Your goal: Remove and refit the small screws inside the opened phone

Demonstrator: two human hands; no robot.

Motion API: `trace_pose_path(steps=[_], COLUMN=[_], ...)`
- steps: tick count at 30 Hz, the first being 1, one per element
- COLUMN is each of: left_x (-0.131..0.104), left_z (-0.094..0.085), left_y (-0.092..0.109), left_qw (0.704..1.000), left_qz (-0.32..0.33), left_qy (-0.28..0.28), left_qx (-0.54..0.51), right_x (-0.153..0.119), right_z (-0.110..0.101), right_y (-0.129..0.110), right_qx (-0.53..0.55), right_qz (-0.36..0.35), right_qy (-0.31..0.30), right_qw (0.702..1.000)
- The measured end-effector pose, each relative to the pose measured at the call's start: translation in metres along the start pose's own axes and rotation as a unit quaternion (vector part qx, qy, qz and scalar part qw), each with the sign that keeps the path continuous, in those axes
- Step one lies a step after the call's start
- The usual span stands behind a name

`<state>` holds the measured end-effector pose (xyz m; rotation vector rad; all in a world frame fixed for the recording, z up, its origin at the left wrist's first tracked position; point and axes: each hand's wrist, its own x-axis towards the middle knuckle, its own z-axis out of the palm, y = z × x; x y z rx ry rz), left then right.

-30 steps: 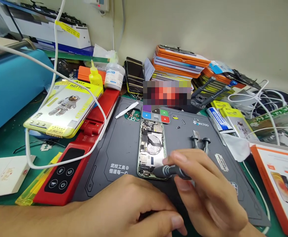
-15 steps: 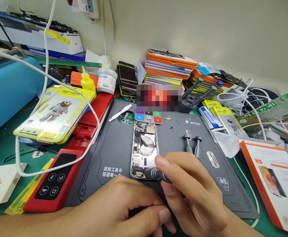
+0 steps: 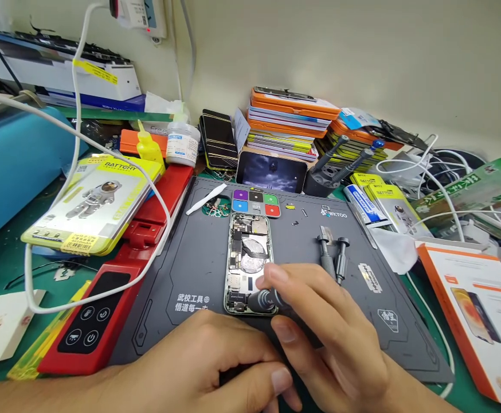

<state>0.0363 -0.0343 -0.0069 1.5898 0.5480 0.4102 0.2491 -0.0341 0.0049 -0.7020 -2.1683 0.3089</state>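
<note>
An opened phone point(image 3: 257, 261) lies on the dark grey mat point(image 3: 190, 252), its circuit boards and a round silver coil showing. My right hand point(image 3: 336, 332) is closed around a dark screwdriver point(image 3: 259, 299), thumb and fingers pinching the handle. The driver leans over the phone's near end, and its tip is hidden from me. Just in front of the phone, my left hand point(image 3: 216, 361) rests with curled fingers, beside my right hand. Its fingertips are partly hidden, so I cannot make out whether anything is in them.
Beyond the phone lie a colored screw pad point(image 3: 256, 203) and a white pry tool point(image 3: 206, 199). Two more screwdrivers point(image 3: 340, 261) and a razor blade point(image 3: 370, 278) lie to the right. A phone with a lit screen point(image 3: 271, 172) stands behind. A white cable point(image 3: 167, 206) loops across the left.
The view has shifted slightly. My right hand and the screwdriver have moved a little left, and the driver's handle is tilted differently over the phone's near end. My left hand stays curled.
</note>
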Motion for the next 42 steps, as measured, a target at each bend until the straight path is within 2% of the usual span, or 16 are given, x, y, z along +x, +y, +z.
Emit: trace_pose_path(steps=[2,7,21,34,42], left_x=[-0.0007,-0.0030,-0.0024,-0.0029,0.0000], left_z=[0.0007,0.0010,-0.0014,0.0039,-0.0048], left_y=[-0.0008,-0.0014,-0.0006,-0.0025,0.0018], left_qw=[1.000,1.000,1.000,1.000,1.000], left_qz=[-0.009,-0.013,-0.019,-0.005,-0.012], left_qy=[0.020,0.020,-0.010,0.026,0.009], left_qx=[0.000,-0.005,0.003,-0.015,0.013], right_x=[-0.0001,0.0002,-0.0007,-0.0007,-0.0007], right_z=[0.0000,-0.0004,-0.0001,0.0027,0.0044], right_y=[0.0002,-0.0024,-0.0009,-0.0004,0.0018], right_qx=[-0.001,-0.008,-0.010,-0.028,-0.022], right_qz=[0.003,-0.003,0.003,0.000,-0.001], right_qy=[0.006,0.009,0.008,0.002,-0.001], right_qw=[1.000,1.000,1.000,1.000,1.000])
